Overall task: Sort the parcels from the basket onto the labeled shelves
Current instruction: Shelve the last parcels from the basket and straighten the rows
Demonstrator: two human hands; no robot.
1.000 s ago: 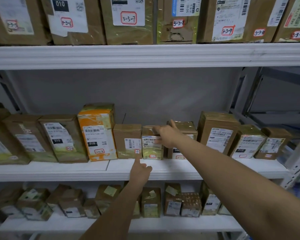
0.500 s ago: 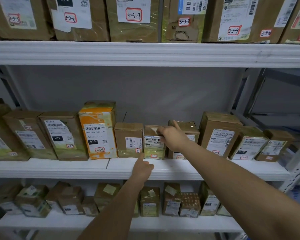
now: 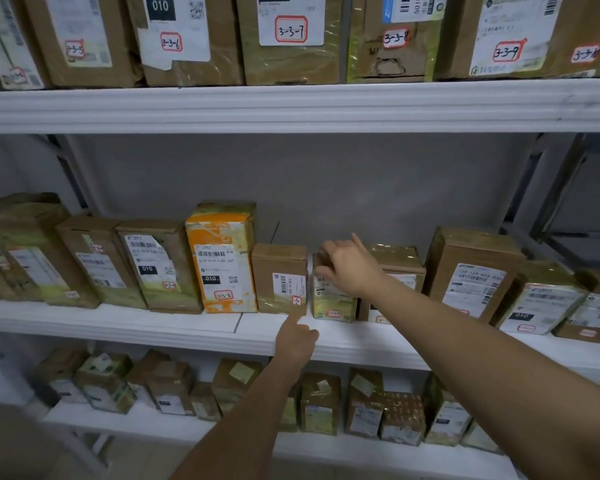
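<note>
- Far left of the middle shelf [image 3: 174, 327]: a run of brown parcels standing upright, shoulder to shoulder, each with a white shipping label (the red-boxed codes on them are mostly too blurry to read).
- Next along is the tall orange-and-white parcel [image 3: 222, 258], upright, with a "010" tag on its front.
- Just right of it sits a shorter plain brown box [image 3: 279, 277], touching the orange one.
- The left hand [image 3: 297, 341] is low at the shelf's front edge, index finger stuck out and pointing up at the red sticker on that brown box's bottom corner, the other fingers curled in and holding nothing.
- Then the small yellow-green taped parcel [image 3: 333, 301], standing on the middle shelf with a thin gap between it and the brown box.
- The right hand [image 3: 352, 268] is on that parcel's top front, fingers spread apart and a bit blurred, so I can't tell whether they actually clamp it or just rest on it.
- Right of the hand: more taped brown parcels, leaning a little.
- The top shelf [image 3: 291, 107] holds big boxes tagged 3-3-5 to 3-3-9; the bottom shelf [image 3: 326, 448] has small boxes.
</note>
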